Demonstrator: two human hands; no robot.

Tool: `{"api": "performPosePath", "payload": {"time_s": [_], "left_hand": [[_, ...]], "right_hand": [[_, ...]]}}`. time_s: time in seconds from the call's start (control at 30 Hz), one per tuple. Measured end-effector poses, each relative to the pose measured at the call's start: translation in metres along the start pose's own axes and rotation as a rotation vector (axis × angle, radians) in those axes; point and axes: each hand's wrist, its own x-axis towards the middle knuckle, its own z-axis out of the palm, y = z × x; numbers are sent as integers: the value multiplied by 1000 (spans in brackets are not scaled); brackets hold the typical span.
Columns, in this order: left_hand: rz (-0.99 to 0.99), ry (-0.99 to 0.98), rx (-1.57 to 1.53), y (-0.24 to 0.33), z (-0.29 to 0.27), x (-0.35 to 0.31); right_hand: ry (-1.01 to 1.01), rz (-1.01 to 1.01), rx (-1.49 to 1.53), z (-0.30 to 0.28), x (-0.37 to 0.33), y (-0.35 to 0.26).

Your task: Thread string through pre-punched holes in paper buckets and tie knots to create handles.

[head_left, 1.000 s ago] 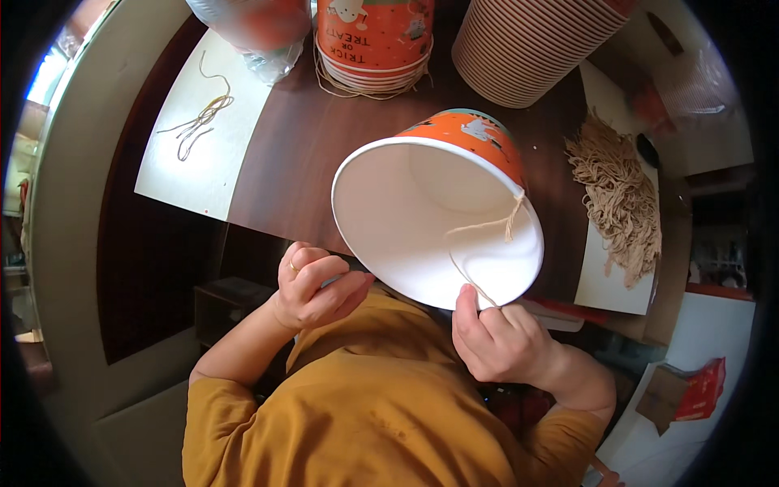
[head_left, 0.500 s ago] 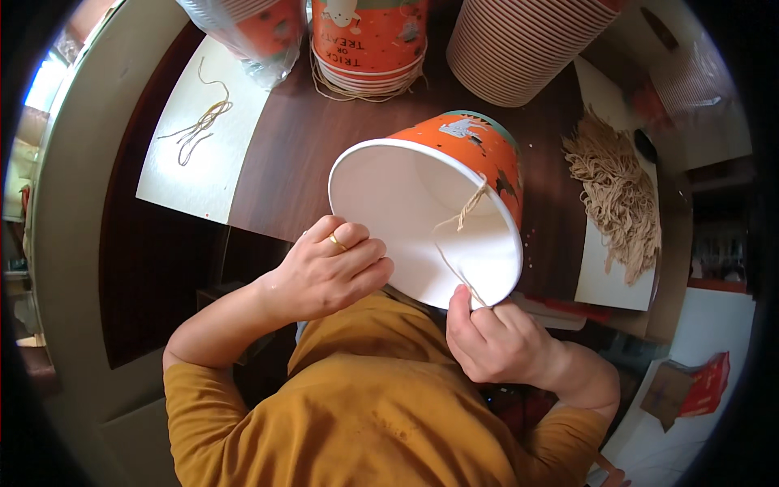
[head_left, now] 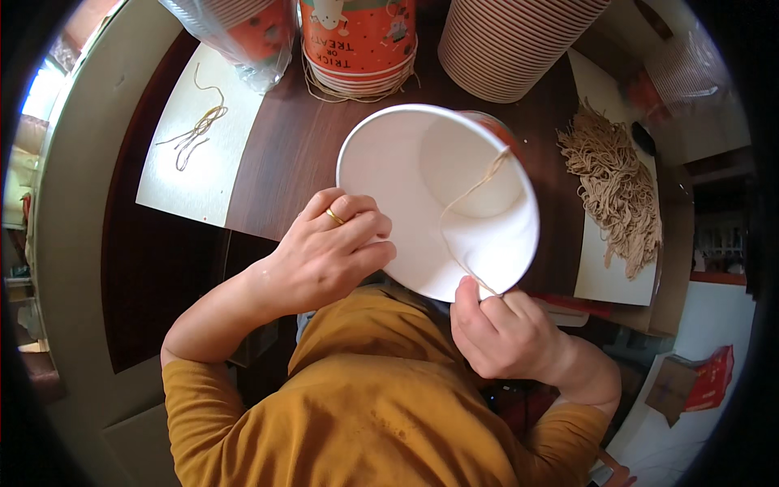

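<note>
At frame centre, the left hand (head_left: 329,252) grips the rim of the tilted white-lined paper bucket (head_left: 438,199) while the right hand (head_left: 503,333) pinches its twine (head_left: 471,195) at the lower rim; a hard tug could tear the twine free or crumple the rim.

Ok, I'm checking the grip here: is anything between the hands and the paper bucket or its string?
Nothing visible. The left hand lies directly on the rim of the paper bucket, and the right hand pinches the string at the lower rim.
</note>
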Motion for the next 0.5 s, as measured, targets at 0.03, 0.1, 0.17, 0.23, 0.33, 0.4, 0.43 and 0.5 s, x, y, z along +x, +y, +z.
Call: {"api": "performPosePath", "payload": {"time_s": [0.03, 0.1, 0.17, 0.23, 0.33, 0.4, 0.43, 0.5], "left_hand": [[-27, 97, 38, 2, 0, 1], [-84, 241, 74, 3, 4, -2], [-85, 283, 59, 3, 8, -8], [-98, 313, 29, 2, 9, -11], [-85, 290, 77, 3, 7, -8], [-73, 262, 95, 3, 7, -7], [-58, 237, 110, 3, 7, -6], [-51, 198, 93, 3, 5, -2]], "right_hand": [[3, -1, -1, -1, 0, 1], [44, 29, 20, -3, 0, 3], [48, 42, 28, -2, -3, 3], [54, 51, 40, -2, -4, 3], [42, 48, 27, -1, -4, 2], [46, 50, 18, 0, -4, 1], [46, 51, 17, 0, -5, 0], [44, 46, 25, 2, -5, -1]]}}
